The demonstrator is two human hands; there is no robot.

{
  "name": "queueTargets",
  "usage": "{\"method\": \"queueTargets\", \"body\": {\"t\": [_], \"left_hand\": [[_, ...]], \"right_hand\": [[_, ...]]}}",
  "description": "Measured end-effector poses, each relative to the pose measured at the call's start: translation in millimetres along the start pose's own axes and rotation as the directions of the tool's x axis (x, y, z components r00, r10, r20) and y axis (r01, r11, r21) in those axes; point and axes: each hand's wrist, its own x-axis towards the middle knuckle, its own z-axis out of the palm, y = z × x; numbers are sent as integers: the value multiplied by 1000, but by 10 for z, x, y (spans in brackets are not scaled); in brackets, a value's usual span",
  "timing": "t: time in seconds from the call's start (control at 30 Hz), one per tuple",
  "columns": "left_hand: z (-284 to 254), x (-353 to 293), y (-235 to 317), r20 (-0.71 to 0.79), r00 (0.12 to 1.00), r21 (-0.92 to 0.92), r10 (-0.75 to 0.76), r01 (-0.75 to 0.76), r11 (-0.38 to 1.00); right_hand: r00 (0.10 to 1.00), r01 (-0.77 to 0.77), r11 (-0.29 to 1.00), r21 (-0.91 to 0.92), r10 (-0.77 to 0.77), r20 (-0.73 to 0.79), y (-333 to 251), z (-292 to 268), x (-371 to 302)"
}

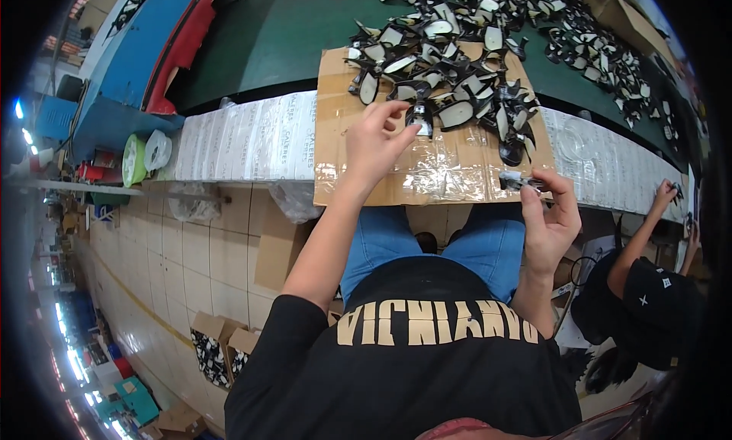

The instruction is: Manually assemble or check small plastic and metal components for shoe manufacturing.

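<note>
My left hand (pixel 374 141) reaches over a tape-covered cardboard sheet (pixel 347 165), thumb and fingertips closed on a glossy black shoe heel (pixel 421 121) with a pale patch. Close to the sheet's near right corner, my right hand (pixel 553 220) pinches a small dark, shiny piece (pixel 517 182); it looks like another heel, though the fingers partly hide it. Beyond both hands lies a heap of black shoe heels (pixel 456 114) with whitish faces, jumbled at many angles. The heap covers the far part of the sheet and spreads onto the green surface behind.
A green conveyor belt (pixel 267 28) runs behind the sheet, with more heels piled at the right. White printed wrapping (pixel 244 141) covers the near ledge. Green and white baskets (pixel 134 159) hang at the left. Boxes of parts (pixel 212 356) stand on the floor. A co-worker (pixel 648 303) sits at the right.
</note>
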Motion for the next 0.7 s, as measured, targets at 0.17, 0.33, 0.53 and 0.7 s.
{"method": "queueTargets", "body": {"t": [0.17,0.33,0.53,0.7], "left_hand": [[243,258,-233,68,997,11,38,-38,999],[102,123,-153,-17,989,49,145,-144,988],[-96,-200,-159,59,998,388,24,-45,920],[-135,-314,-389,83,987,165,135,-147,975]], "right_hand": [[1000,21,997,-69,-21,4,-12,-85,-33],[999,-38,997,-61,38,0,82,-103,-29],[999,-30,999,-12,30,37,120,68,10],[994,-70,997,8,69,89,193,249,-4]]}}
